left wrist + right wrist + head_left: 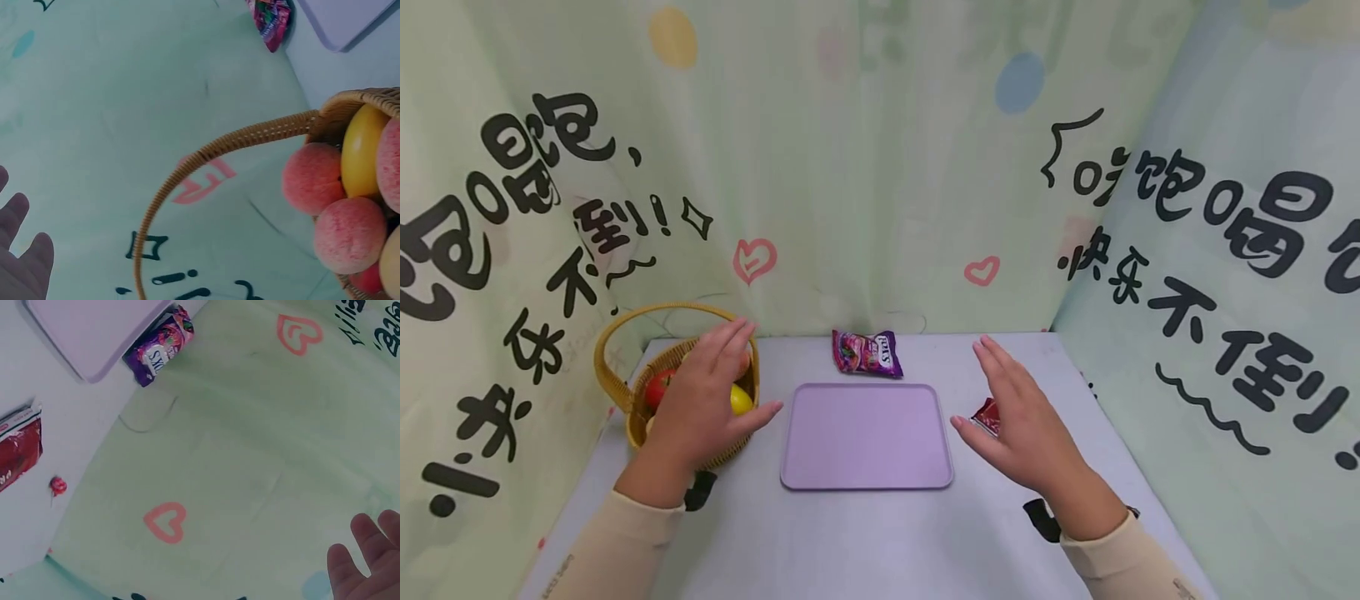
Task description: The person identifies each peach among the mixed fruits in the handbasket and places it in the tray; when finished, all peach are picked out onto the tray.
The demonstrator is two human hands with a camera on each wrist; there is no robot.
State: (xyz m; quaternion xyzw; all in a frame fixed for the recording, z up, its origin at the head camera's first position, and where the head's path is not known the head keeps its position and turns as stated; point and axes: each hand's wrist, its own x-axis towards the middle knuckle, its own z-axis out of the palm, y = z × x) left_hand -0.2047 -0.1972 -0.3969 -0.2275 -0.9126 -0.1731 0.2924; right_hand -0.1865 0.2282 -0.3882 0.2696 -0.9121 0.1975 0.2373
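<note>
My left hand (pixel 709 402) is raised with straight fingers, thumb apart, and holds nothing. In the head view it overlaps a wicker basket (pixel 617 390) of fruit, partly hiding it. Peaches (pixel 350 234) and a yellow fruit (pixel 362 150) show in that basket in the left wrist view. My right hand (pixel 1028 429) is also raised, fingers straight and thumb spread, with nothing in it. Behind it a red packet (pixel 988 415) shows in part; the right wrist view gives more of this red packet (pixel 19 447). Between the hands lies a bare lilac tray (pixel 867 437).
A purple snack bag (pixel 867 353) lies behind the tray, near the back edge of the white table (pixel 850 542). In the right wrist view a small red lollipop (pixel 57 485) lies near the table's edge. Printed pale green curtains (pixel 880 167) hang close around the back and sides.
</note>
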